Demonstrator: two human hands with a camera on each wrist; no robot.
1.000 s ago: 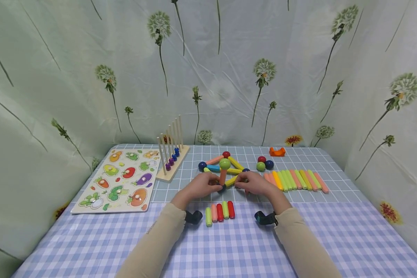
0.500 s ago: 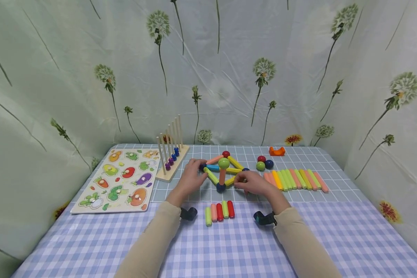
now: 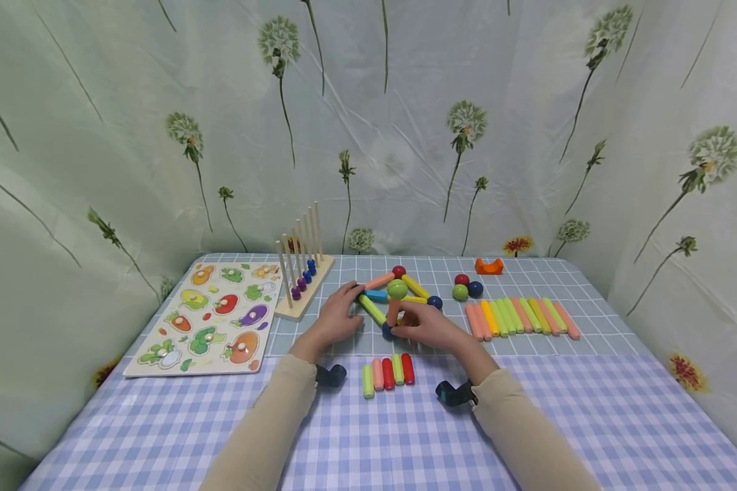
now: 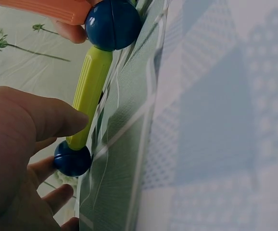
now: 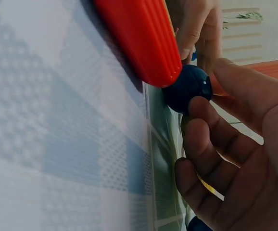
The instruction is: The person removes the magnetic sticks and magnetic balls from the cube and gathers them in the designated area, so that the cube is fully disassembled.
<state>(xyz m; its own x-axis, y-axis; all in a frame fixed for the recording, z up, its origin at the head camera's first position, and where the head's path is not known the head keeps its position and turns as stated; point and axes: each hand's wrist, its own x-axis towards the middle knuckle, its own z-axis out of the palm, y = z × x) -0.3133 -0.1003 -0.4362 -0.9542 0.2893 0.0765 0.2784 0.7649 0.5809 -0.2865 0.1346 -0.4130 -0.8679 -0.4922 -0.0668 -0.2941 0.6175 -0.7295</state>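
A frame of coloured plastic sticks and balls lies mid-table. From its front dark blue ball (image 5: 184,91) rises an upright salmon stick (image 3: 394,312) topped by a green ball (image 3: 397,289). My right hand (image 3: 428,324) pinches that stick low down, thumb on the stick and a fingertip against the blue ball. At the frame's left corner, my left hand (image 3: 334,318) reaches with extended fingers to another blue ball (image 4: 71,160), hidden from the head view. A yellow-green stick (image 4: 92,86) links the two balls; the left thumb overlaps it in the left wrist view.
Several short sticks (image 3: 389,374) lie in front of the frame. To the right are a row of sticks (image 3: 522,318), loose balls (image 3: 460,292) and an orange piece (image 3: 489,266). Left stand a vegetable puzzle board (image 3: 211,319) and a wooden peg rack (image 3: 291,308).
My left hand has moved from the upright stick to the left corner ball. My right hand has shifted left from the frame's right side and now grips the upright stick.
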